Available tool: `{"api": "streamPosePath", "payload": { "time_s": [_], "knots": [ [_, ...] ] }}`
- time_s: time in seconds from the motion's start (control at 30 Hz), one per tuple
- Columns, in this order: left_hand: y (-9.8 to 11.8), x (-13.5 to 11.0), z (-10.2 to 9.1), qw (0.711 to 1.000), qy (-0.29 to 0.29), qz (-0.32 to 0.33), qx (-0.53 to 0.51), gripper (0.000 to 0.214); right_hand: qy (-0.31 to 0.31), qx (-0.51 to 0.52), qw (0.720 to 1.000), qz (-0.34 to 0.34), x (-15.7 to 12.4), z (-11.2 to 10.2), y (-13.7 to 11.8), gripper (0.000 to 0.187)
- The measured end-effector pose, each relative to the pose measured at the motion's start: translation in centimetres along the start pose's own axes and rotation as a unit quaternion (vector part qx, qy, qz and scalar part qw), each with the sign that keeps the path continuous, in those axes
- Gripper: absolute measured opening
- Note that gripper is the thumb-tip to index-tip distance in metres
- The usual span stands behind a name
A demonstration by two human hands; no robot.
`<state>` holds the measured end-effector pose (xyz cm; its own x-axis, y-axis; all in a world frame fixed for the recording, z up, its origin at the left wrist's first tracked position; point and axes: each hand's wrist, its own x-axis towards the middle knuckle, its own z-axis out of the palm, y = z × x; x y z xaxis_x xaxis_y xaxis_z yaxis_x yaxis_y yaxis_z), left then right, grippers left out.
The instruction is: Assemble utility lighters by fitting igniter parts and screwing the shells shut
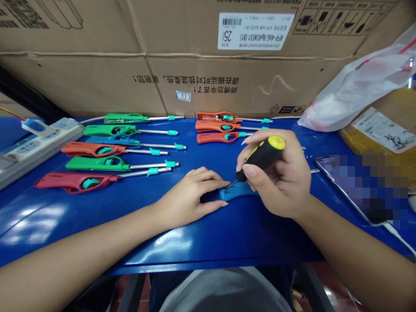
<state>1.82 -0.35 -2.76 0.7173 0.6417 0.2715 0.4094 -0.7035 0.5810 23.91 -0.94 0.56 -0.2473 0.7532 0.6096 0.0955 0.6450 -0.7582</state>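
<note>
My right hand [286,177] is closed around a black and yellow screwdriver [264,157]. Its thin shaft slants down to the left, with the tip at the end of a blue lighter [238,191] lying on the table. Thumb and fingertips of my left hand [201,193] hold that same end from either side. Much of the blue lighter is hidden behind my right hand. Beyond my left hand lies a group of long-nosed lighters, among them a red one [78,182] and a green one [97,163].
More lighters, such as an orange-red one [216,138], lie before a big cardboard box [195,65] at the back. On the left is a white power strip [35,145]. A phone [344,186] with a cable and a plastic bag [354,82] are at the right.
</note>
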Motion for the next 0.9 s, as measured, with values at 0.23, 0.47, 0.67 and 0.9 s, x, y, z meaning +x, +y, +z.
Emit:
{"api": "streamPosePath", "payload": {
  "time_s": [0.23,0.47,0.67,0.9],
  "knots": [
    [0.0,0.0,0.0,1.000,0.001,0.002,0.000,0.036,0.014,-0.011,1.000,-0.006,0.1,0.4,0.0,0.032],
    [0.0,0.0,0.2,1.000,0.016,0.013,0.007,0.035,0.007,-0.039,0.997,-0.068,0.6,0.1,-0.3,0.063],
    [0.1,0.1,0.1,1.000,0.010,0.000,-0.002,0.035,-0.078,-0.022,0.996,-0.027,0.8,-0.8,-0.9,0.056],
    [0.0,0.1,0.0,1.000,0.002,-0.005,-0.005,0.035,-0.008,-0.115,0.989,-0.088,1.1,-0.8,-0.7,0.049]
  ]
}}
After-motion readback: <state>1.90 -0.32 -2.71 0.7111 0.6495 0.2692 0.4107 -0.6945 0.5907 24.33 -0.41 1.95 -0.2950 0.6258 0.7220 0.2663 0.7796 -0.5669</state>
